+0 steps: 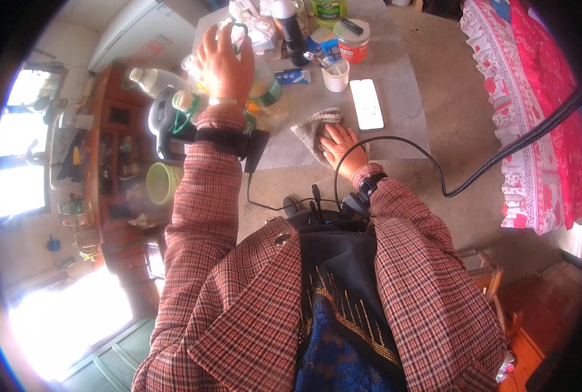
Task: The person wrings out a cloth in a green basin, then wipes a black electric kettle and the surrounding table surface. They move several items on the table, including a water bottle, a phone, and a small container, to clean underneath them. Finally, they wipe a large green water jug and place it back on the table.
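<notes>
On the covered table (283, 147), my right hand (344, 151) presses down on a grey-brown cloth (310, 130) near the front edge. A phone (367, 105) with a lit screen lies just beyond it to the right. My left hand (226, 63) is raised over the left side among bottles, its fingers spread around the top of a clear container with a dark loop at its lid; whether it grips this is unclear. A clear plastic bottle with a white cap (154, 81) and another with a green loop (184, 101) stand left of that hand.
Farther back are a white cup (336, 76), a red-labelled tub (353, 46), a blue tube (293, 77), a dark bottle (291, 34) and a green-labelled jar (328, 11). A black cable (418, 147) arches past my right wrist. A green bin (162, 183) stands left; a bed with pink covers (531, 112), right.
</notes>
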The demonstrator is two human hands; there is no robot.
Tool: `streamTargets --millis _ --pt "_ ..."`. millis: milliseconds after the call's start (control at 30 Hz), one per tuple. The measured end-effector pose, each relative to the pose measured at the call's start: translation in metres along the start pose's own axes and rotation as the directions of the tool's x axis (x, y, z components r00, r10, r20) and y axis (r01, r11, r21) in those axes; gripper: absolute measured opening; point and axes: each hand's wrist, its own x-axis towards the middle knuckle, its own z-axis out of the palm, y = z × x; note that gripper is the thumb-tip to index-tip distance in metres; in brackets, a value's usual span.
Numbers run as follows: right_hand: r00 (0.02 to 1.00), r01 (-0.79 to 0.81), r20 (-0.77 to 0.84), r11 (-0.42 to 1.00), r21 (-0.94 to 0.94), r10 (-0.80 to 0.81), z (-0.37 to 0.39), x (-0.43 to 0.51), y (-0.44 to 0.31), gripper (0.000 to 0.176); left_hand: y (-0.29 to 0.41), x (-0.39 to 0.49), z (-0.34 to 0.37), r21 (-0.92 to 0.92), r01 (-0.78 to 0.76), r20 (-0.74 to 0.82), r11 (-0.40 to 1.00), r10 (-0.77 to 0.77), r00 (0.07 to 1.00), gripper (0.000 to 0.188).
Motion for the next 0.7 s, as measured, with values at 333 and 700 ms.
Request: streamTargets --millis 333,700 --pt "0.998 0.068 -0.003 0.998 0.000 -0.068 -0.003 -0.008 0.003 0.037 0.064 -0.041 -0.021 -0.437 -0.314 -0.078 0.843 0.312 0.947 0.032" --pt "0.996 0.052 -0.079 0.988 0.149 -0.040 -0.032 -0.094 0.066 0.029 0.119 -0.147 0.093 -0.324 0.394 0.786 0.860 0.014 0.617 0.057"
